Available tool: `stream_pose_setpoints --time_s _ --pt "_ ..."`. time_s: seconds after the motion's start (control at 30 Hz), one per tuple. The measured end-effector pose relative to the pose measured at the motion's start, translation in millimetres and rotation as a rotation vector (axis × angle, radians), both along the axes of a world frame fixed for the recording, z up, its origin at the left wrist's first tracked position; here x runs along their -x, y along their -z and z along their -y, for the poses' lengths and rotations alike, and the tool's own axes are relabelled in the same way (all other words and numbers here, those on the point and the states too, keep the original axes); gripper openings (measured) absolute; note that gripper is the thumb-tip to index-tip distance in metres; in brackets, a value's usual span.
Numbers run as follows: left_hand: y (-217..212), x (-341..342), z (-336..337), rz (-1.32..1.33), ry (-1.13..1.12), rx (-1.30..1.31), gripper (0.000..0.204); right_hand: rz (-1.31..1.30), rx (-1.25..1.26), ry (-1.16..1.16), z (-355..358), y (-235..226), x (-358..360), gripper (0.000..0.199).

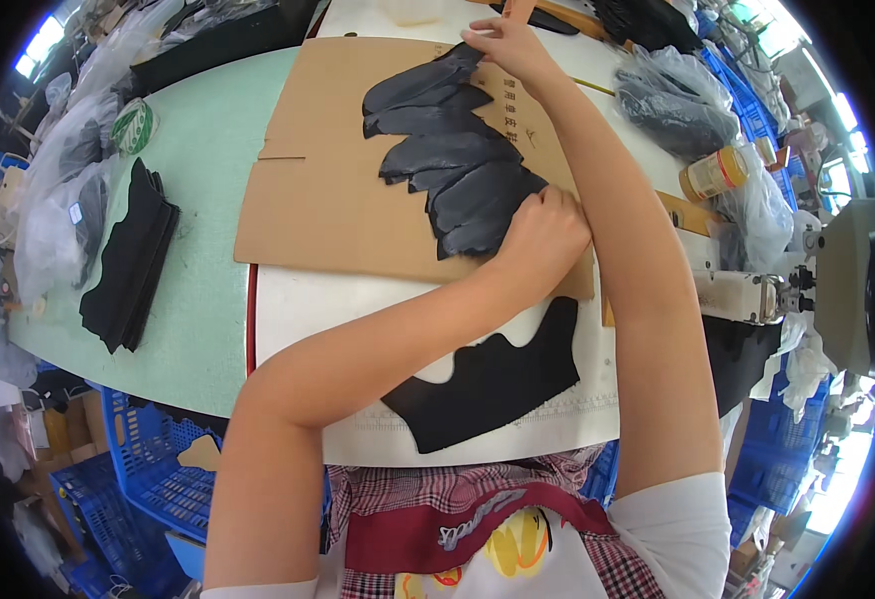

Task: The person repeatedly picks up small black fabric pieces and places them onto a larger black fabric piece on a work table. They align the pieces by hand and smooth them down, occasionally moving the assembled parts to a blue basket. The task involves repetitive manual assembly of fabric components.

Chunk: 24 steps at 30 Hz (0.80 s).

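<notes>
A fan of overlapping black leather-like pieces (457, 165), shiny in places, lies on a brown cardboard sheet (307, 215). My left hand (547, 232) is closed at the fan's lower right edge, gripping the ends of the pieces there. At the far end of the fan, my right hand (512, 48) has its fingers bent round a tool with an orange-brown handle (519, 11). The tool's working end is hidden by the hand. A single matt black cut piece (497, 374) with a wavy edge lies nearer me, below my left forearm.
A stack of black cut pieces (133, 260) rests on the green table (213, 200) at left, near a roll of tape (135, 127). A yellowish jar (714, 175) and a sewing machine (747, 297) stand at right. Blue baskets (163, 479) sit below the table's left side.
</notes>
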<state>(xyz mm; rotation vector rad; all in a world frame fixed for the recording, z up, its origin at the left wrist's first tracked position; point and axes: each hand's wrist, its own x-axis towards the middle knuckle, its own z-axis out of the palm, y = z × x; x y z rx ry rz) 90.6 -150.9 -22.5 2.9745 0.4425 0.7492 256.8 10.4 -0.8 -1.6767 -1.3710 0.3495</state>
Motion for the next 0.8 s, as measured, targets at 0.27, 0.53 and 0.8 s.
stream_pose_setpoints --time_s 0.27,0.53,0.8 --pt "-12.8 81.3 -22.6 0.261 0.058 0.237 0.031 0.300 -0.082 0.179 131.9 -59.5 9.9 0.025" --pt "2.9 166.7 -49.7 -0.025 -0.153 0.207 0.042 0.548 -0.047 0.030 228.3 4.0 87.7 0.011" --pt "5.1 170.8 -17.1 0.001 -0.111 0.193 0.053 0.889 -0.141 -0.225 221.9 13.2 138.3 0.011"
